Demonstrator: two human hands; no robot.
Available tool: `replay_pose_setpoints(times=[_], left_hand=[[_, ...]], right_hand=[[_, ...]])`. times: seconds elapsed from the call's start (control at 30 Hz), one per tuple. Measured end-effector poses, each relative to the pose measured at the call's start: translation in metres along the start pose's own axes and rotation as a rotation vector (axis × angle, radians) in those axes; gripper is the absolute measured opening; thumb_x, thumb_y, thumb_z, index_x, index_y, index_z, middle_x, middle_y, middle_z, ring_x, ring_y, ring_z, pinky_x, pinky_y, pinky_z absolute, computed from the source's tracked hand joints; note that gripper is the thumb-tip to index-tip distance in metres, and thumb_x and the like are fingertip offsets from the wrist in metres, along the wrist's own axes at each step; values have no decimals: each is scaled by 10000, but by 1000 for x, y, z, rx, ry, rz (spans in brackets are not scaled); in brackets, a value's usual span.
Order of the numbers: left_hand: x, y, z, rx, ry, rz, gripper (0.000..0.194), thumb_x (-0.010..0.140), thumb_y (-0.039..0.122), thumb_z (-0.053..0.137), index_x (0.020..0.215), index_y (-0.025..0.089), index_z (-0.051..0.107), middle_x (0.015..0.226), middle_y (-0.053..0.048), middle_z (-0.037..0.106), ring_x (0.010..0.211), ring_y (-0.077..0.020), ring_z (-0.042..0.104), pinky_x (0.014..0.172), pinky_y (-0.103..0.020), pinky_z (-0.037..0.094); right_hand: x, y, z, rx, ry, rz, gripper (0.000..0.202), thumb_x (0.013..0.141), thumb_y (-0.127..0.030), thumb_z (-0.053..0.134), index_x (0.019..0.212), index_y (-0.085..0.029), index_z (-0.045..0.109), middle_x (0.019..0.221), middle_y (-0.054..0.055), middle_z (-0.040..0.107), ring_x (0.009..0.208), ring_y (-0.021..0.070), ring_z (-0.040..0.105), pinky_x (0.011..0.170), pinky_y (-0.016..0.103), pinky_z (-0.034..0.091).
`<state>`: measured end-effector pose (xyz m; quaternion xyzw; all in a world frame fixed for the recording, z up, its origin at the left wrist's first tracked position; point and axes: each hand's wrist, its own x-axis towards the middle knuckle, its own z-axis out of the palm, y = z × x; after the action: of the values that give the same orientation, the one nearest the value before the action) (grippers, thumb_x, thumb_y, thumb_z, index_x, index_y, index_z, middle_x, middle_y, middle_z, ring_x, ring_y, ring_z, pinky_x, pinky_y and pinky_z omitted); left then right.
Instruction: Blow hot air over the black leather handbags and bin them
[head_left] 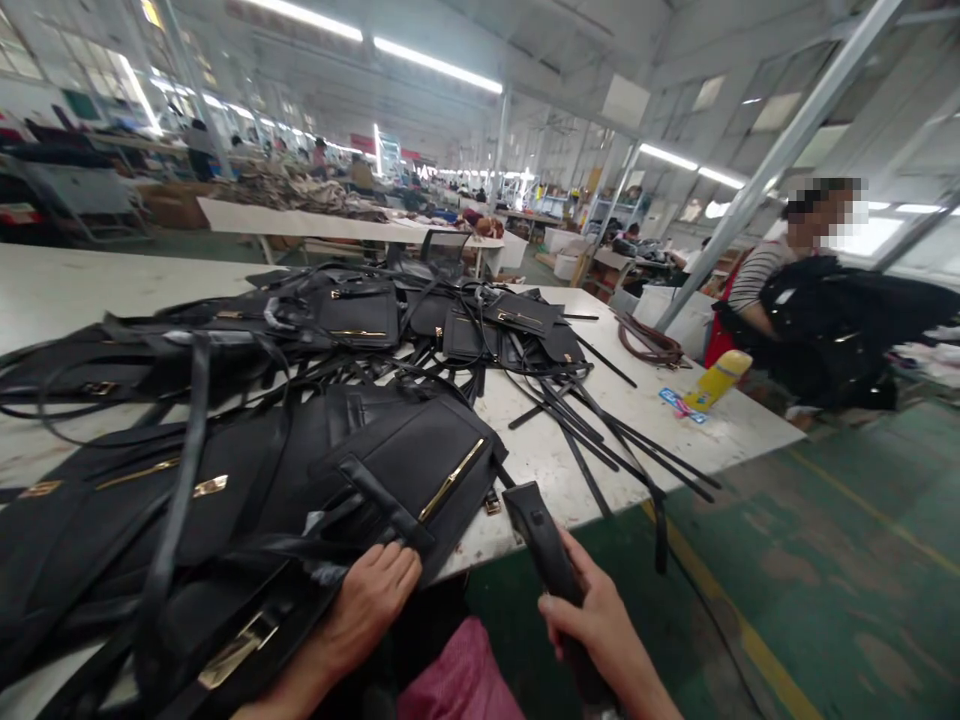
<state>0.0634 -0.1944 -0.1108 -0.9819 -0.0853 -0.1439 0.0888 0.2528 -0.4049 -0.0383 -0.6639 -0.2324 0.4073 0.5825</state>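
Left hand (375, 592) at the near edge of a black bag (431, 450), grip closed on it, by the end of its dark handle (375, 495). Long gold zipper (452, 480) on the front of the same bag. Right hand (592, 615) with its grip curled around a black tool (541, 540), a bit like a hair clipper, top end up and leaning left, just past the near edge of the pale surface (90, 285). Black bag flat on the surface, next to more black bags (292, 450) with shiny gold bits, some on top of others. Behind these, a big messy pile (360, 310) of black bags. Lots of thin black straps (600, 430) to the right, some over the edge. Farther right, a loop of brown straps (645, 340) and a yellow thing (720, 378), tipped a little, with a small blue and pink thing (682, 405) beside it. Past the surface, a person (757, 275) in stripy sleeves, with a big black bundle (840, 320) in their arms. Down below, green floor (847, 520) with yellow lines.
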Motion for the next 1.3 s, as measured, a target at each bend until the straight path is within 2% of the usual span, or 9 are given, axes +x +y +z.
replay_pose_setpoints(times=[0.23,0.33,0.43,0.53,0.67,0.87,1.0,1.17,1.3], left_hand=[[-1,4,2,-15,95,3,240,789,-17,378,855,160,527,827,-22,584,742,-145,487,693,-301,345],[-3,4,4,-56,132,22,246,827,8,326,828,166,515,791,-24,566,711,-143,476,677,-306,335],[-5,5,4,-100,112,27,220,856,63,329,794,175,508,732,-18,534,680,-149,459,638,-305,317],[-6,7,1,-115,106,24,190,863,93,356,781,178,506,719,-16,519,685,-152,453,633,-300,309],[-8,11,-7,-106,104,29,182,850,69,370,776,171,502,730,-15,521,691,-152,449,639,-295,305],[-12,12,-9,-106,91,16,169,838,65,381,767,170,494,746,-15,525,675,-154,440,619,-299,296],[-15,11,-5,-141,105,3,162,842,86,382,772,171,501,763,-19,538,668,-152,442,607,-306,298],[-13,12,-3,-155,167,-17,201,842,88,351,714,171,483,714,-22,536,646,-155,457,588,-306,316],[-10,9,-6,-140,169,-60,164,793,63,384,759,179,494,688,-12,552,615,-151,481,575,-292,355]], right_hand=[[28,-4,7,21,-268,112,833,618,-166,628,1357,-196,244,590,-31,591,362,110,502,320,184,426],[39,-5,24,47,-430,114,812,609,-163,659,1335,-225,302,615,-30,602,373,106,505,328,182,431],[53,-5,47,46,-518,133,798,575,-165,684,1306,-210,365,622,-37,595,380,105,511,333,169,415],[65,-9,63,23,-520,101,818,583,-182,675,1324,-201,328,607,-39,597,366,108,504,322,172,410],[69,-26,68,-16,-506,22,801,628,-175,636,1343,-240,281,593,-41,599,372,114,511,332,197,447],[79,-28,81,-32,-661,136,764,602,-180,635,1305,-229,342,555,-27,587,377,120,522,320,140,368],[100,-25,98,-16,-704,141,763,599,-200,649,1300,-229,347,533,-32,574,390,129,525,332,150,372],[126,-39,126,-16,-721,74,730,597,-205,664,1274,-229,391,528,-47,560,404,135,533,346,164,381],[130,-53,151,-20,-664,-3,866,567,-195,685,1339,-183,292,577,-37,584,385,133,522,346,192,399]])
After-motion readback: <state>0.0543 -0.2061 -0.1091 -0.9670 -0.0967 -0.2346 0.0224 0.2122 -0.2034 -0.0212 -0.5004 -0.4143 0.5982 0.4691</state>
